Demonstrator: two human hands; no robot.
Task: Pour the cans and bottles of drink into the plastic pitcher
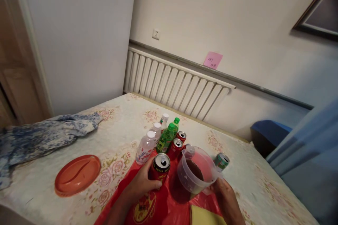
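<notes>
My left hand (144, 181) is wrapped round a dark red and black can (160, 168), upright with its top opened. With my right hand (224, 191) I hold the handle side of a clear plastic jug (194, 172), which contains dark brown liquid. Both are over a red plastic sheet (163, 205). Behind the can stand clear bottles with white caps (145, 147) and green bottles (166, 137). Red cans (175, 148) are between the green bottles and the jug. A green can (221, 161) is to the right, behind the jug.
On the left of the flowered tablecloth (116, 140) lie an orange-red lid (77, 175) and a blue-and-white cloth (55, 133). A yellow cloth (206, 216) is at the front edge. Behind the table are a radiator (174, 82) and, at right, a dark blue bin (269, 135).
</notes>
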